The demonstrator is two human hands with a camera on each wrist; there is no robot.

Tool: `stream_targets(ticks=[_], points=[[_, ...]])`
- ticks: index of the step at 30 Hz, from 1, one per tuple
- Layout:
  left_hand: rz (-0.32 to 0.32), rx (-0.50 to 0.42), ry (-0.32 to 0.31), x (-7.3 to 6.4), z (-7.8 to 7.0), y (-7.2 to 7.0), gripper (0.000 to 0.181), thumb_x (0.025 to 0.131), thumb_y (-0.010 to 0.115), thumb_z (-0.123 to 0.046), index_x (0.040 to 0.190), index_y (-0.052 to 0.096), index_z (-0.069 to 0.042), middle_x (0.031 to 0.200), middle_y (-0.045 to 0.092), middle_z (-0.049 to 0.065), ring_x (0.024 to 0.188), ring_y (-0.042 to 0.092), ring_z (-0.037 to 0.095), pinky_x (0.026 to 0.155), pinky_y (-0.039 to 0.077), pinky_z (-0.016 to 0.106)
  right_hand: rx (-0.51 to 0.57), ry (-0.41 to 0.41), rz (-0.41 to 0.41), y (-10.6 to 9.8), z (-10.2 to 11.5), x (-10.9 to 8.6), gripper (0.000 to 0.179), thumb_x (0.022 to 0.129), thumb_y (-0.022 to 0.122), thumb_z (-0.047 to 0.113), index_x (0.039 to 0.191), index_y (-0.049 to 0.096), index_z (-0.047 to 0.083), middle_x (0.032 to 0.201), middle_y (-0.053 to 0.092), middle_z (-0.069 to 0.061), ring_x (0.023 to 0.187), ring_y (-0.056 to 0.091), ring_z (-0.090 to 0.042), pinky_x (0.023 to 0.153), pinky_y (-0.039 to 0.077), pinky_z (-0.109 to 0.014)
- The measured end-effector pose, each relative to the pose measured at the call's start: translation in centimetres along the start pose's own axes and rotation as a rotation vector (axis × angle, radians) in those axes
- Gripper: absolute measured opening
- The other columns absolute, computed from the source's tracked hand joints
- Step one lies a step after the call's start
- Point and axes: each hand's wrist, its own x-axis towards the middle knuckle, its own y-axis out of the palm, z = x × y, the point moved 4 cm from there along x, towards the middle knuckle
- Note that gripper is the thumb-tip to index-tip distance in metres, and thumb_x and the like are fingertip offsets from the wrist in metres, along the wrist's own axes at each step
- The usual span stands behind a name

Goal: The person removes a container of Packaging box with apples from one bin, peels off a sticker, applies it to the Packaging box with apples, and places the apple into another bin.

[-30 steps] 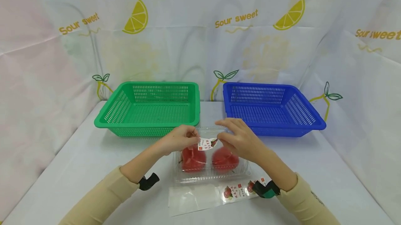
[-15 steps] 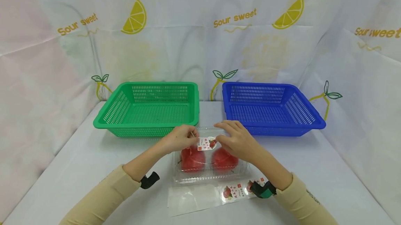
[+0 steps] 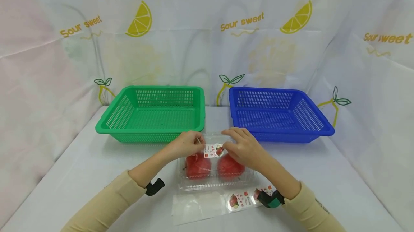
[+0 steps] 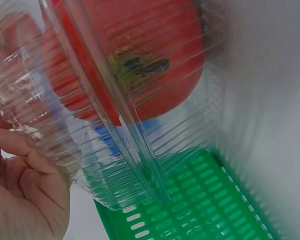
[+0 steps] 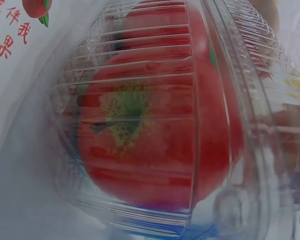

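Observation:
A clear plastic clamshell box (image 3: 211,184) stands in the middle of the table, with red apples (image 3: 198,168) visible through its lid. Over the lid a white label (image 3: 212,151), printed with an apple and red characters, is stretched flat. My left hand (image 3: 185,145) pinches its left end; my right hand (image 3: 245,148) holds its right end with thumb and forefinger. Whether the label touches the lid I cannot tell. In the left wrist view the left hand (image 4: 32,192) is beside the box's ridged wall. An apple (image 5: 150,140) fills the right wrist view behind clear plastic.
A label backing sheet (image 3: 198,208) lies in front of the box, with printed labels (image 3: 237,200) at its right end. A green basket (image 3: 150,130) stands back left, a blue basket (image 3: 284,133) back right. A printed cloth hangs behind.
The label was bent and raised between both hands; it is now flatter and straighter over the lid. The right hand has shifted slightly down and left. The box stays in place.

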Motion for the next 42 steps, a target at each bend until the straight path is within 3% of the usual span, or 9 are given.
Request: stream_targets(ticks=[12, 29, 42], points=[[-0.006, 0.042, -0.026, 0.27, 0.06, 0.27, 0.006, 0.086, 0.060, -0.009, 0.080, 0.059, -0.007, 0.062, 0.055, 0.002, 0.053, 0.051, 0.012, 0.049, 0.044, 0.025, -0.016, -0.004, 0.006, 0.47, -0.06, -0.13, 0.005, 0.080, 0.064, 0.008, 0.081, 0.066, 0.012, 0.111, 0.058, -0.013, 0.103, 0.052, -0.029, 0.084, 0.044, -0.039], [-0.003, 0.110, -0.027, 0.40, 0.24, 0.35, 0.008, 0.086, 0.063, -0.013, 0.079, 0.060, -0.009, 0.061, 0.055, 0.002, 0.054, 0.051, 0.013, 0.049, 0.043, 0.025, -0.064, -0.001, 0.015, 0.74, 0.16, -0.17, 0.012, 0.073, 0.075, 0.008, 0.080, 0.067, 0.014, 0.107, 0.060, -0.011, 0.100, 0.054, -0.028, 0.083, 0.045, -0.038], [-0.005, 0.159, -0.008, 0.25, 0.15, 0.45, 0.012, 0.082, 0.068, -0.014, 0.078, 0.057, -0.011, 0.062, 0.055, 0.001, 0.055, 0.049, 0.013, 0.048, 0.043, 0.024, -0.104, 0.019, 0.085, 0.81, 0.32, -0.22, 0.019, 0.072, 0.072, 0.001, 0.084, 0.069, 0.016, 0.111, 0.059, -0.010, 0.104, 0.053, -0.028, 0.084, 0.044, -0.038]])
